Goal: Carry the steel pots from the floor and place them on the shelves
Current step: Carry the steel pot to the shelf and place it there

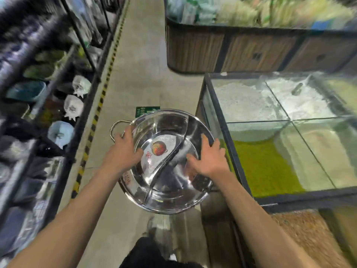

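A wide, shallow steel pot (166,188) with a curved divider across its middle and a red label inside is held above the aisle floor in front of me. My left hand (123,151) grips its left rim beside a loop handle (116,126). My right hand (209,159) grips the right rim, fingers reaching inside. The pot is roughly level. The shelves (58,105) run along my left side, dark-framed and full of blurred goods.
Glass-topped bins (228,144) of white, green and tan grains stand close on my right. A wood-panelled display counter (195,53) lies ahead on the right. The grey aisle floor (135,60) with a yellow-black stripe (96,115) runs forward between them.
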Demonstrator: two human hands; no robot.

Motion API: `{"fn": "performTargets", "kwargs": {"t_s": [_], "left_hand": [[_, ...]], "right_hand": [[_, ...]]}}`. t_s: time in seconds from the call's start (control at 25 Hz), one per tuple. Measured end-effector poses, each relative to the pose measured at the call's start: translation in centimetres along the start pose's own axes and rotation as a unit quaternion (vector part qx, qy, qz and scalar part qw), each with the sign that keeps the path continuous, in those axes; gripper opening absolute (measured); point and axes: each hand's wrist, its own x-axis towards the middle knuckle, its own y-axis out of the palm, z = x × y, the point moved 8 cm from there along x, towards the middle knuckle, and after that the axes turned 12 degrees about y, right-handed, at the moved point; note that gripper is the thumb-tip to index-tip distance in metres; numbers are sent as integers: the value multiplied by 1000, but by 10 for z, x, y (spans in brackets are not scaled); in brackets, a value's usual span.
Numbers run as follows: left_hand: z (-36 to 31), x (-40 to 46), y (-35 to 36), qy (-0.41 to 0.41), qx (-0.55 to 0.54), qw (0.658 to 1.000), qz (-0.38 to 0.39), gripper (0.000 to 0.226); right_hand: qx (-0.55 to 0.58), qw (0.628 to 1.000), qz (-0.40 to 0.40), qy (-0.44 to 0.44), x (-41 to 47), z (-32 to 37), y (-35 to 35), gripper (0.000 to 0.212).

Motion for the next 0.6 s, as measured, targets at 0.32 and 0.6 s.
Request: {"fn": "performTargets", "kwargs": {"t_s": [0.32,0.6], "left_hand": [[31,-38,-56,-29,15,999,18,83],[140,-91,-86,-123,-70,989,-39,82]], "right_hand": [[-33,998,18,-57,-24,55,-24,90],[-19,986,49,-161,-39,168,3,72]]}}
